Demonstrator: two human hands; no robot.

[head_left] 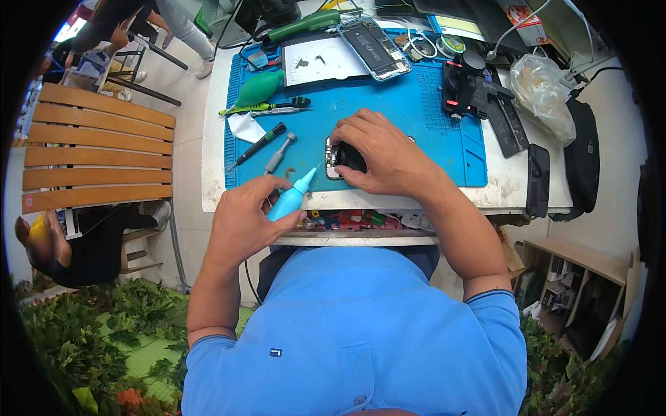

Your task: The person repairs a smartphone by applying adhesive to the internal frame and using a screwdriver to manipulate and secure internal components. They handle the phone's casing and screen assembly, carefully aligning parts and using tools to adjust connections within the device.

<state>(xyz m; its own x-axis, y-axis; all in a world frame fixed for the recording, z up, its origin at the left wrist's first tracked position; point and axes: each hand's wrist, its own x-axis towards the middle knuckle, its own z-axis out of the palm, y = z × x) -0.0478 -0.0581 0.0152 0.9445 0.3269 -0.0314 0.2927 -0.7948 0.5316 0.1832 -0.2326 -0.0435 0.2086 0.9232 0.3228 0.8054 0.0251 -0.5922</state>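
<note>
Nearest, our left hand (246, 218) grips a light-blue electric screwdriver (291, 196), tip aimed at the small device (334, 158) on the blue mat (388, 118). Our right hand (378, 154) covers that device, fingers curled on it. Further back: an opened phone (374, 47) on the bench (503, 182).

Bright, even daylight fills the scene, with only soft, short shadows under the hands on the blue mat (416, 118). Mild glare whitens the clear plastic bag (548, 90) and the pale table (215, 139) edge. The fisheye bends straight lines near the rim, where a black vignette closes in. The centre is sharp; the edges soften slightly.
</note>
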